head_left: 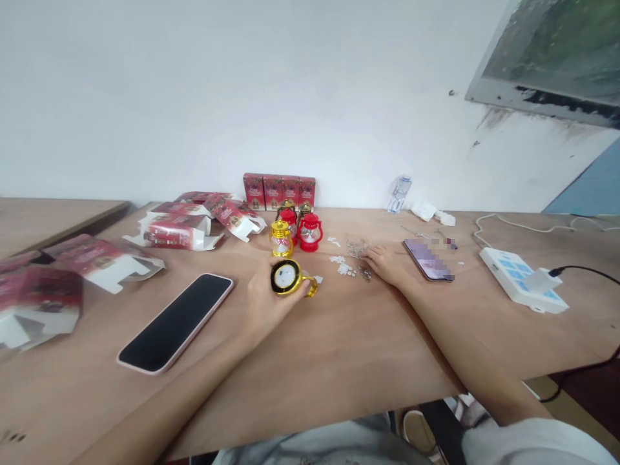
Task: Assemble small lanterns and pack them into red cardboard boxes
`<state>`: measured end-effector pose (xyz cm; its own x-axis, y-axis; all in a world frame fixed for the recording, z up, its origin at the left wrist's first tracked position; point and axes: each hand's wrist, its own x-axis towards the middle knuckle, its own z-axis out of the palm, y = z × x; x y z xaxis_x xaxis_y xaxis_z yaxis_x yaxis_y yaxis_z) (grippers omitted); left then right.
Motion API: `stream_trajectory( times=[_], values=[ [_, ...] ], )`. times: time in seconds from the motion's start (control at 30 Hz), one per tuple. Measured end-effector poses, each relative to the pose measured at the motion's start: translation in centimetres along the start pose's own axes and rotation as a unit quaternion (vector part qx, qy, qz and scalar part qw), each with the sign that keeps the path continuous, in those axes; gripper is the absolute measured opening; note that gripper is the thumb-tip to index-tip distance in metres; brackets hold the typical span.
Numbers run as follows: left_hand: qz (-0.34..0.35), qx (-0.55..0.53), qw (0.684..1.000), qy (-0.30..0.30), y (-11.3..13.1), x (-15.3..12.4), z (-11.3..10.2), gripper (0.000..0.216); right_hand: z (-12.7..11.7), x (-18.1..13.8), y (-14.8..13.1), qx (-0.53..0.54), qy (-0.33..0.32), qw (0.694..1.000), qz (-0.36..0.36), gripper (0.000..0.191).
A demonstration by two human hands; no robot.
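My left hand [268, 298] is wrapped round a small gold lantern [285, 276]. The lantern lies tipped over, its round black-rimmed base with a white centre turned toward me. My right hand [385, 263] rests on the table with its fingertips bent down at a scatter of tiny metal pieces [357, 247]; what lies between those fingertips is too small to make out. White paper scraps [343, 266] and small round discs are spread between my hands. Just beyond my left hand stand a yellow-gold lantern [281, 239], a red lantern [310, 232] and more lanterns partly hidden behind.
Small red boxes [272, 192] stand in a row against the wall. Opened red cartons [177, 229] lie at the left. A black-screened phone [177, 323] is left of my left arm, another phone [429, 259] right of my right hand. A white power strip [520, 279] trails cables.
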<state>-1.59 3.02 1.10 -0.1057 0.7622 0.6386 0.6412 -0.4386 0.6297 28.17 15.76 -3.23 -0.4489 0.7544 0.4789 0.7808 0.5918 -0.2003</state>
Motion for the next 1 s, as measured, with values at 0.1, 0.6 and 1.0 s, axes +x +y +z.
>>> stream_trajectory(
  times=[0.1, 0.6, 1.0],
  values=[
    [-0.113, -0.095, 0.989, -0.005, 0.0, 0.3, 0.3, 0.044, 0.2, 0.0, -0.2, 0.025, 0.030, 0.999, 0.026, 0.023],
    [-0.358, -0.446, 0.819, 0.039, -0.5, 1.3, 0.7, 0.044, -0.2, 0.6, -0.4, 0.386, 0.297, 0.831, 0.269, 0.034],
    [-0.412, -0.447, 0.794, 0.003, 0.0, 1.0, 0.7, 0.020, -0.5, -0.4, -11.0, 0.646, 0.120, 0.716, 0.237, 0.030]
  ],
)
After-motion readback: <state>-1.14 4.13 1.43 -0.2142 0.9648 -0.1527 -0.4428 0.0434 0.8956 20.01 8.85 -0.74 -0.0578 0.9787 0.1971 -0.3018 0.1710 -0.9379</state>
